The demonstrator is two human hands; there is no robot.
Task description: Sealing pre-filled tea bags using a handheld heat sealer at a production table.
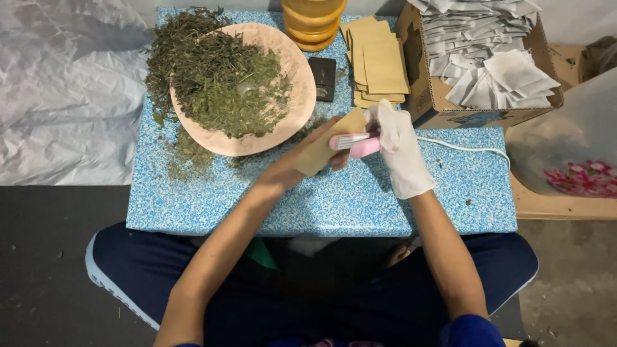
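Note:
My left hand [302, 162] is bare and holds a small brown paper pouch [324, 146] over the blue speckled table [334, 199]. My right hand [400, 149] wears a white glove and grips a pink handheld sealer [357, 144], its jaws closed on the pouch's edge. A white cord [463, 146] runs from the sealer to the right. Just left of my hands, a round pink tray [302, 90] holds a heap of dried green leaves [225, 83].
A stack of brown pouches [379, 61] lies behind my hands. A cardboard box [427, 96] of white sachets sits at the back right. A small black device [322, 78] and an orange container [313, 22] stand at the back. Loose leaves lie scattered on the table's left.

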